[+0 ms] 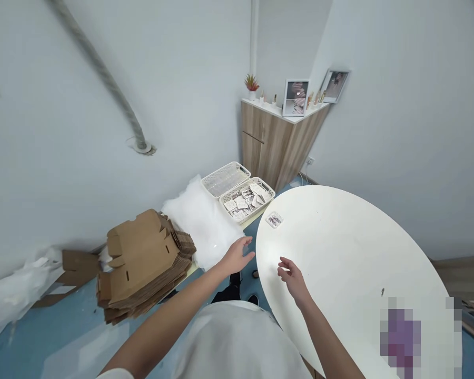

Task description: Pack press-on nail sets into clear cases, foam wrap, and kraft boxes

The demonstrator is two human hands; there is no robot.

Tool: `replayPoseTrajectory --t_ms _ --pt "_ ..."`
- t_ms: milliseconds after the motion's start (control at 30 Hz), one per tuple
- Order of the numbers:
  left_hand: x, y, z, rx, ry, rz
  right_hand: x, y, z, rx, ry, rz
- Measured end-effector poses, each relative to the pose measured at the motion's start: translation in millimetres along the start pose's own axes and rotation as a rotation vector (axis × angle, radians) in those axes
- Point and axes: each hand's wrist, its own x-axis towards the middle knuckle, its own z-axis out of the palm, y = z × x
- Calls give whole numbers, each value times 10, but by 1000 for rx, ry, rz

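Observation:
My left hand [238, 255] is open in the air with its thumb and fingers apart, between the pile of white foam sheets [205, 223] and the round white table [339, 247]. Over the table's left edge, my right hand [293, 279] is held with curved, parted fingers and nothing in it. A small clear pack with dark printed items [275, 220] lies on the table near its left rim, beyond my right hand.
Flat brown cardboard boxes [142, 252] are stacked at the left. Behind the foam, one white basket [256, 181] holds small packets beside another basket [226, 179]. A wooden cabinet [268, 139] with picture frames stands in the corner. A blurred purple patch covers the table's lower right.

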Motion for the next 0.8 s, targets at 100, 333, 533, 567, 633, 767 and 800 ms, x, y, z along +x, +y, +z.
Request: replayPoseTrajectory --t_ms 100,333,533,567,633,767,800 --pt "-164 -70 -92 -5 -24 -69 10 12 129 -15 -94 -31" --pt "-430 -199 -290 103 -78 -150 9 120 292 -96 -278 -27" --pt "-585 -306 -441 114 -45 -146 82 141 503 -139 -346 -19" --pt "-602 -336 -473 113 -42 -146 100 129 557 -150 -352 -24" --pt "-625 -405 -545 113 -40 -150 140 93 674 -179 -369 -37" --pt "-634 -543 -732 124 -35 -153 221 7 883 -257 -400 -62" --pt "-631 -570 -793 131 -34 -150 238 -11 919 -286 -398 -69"
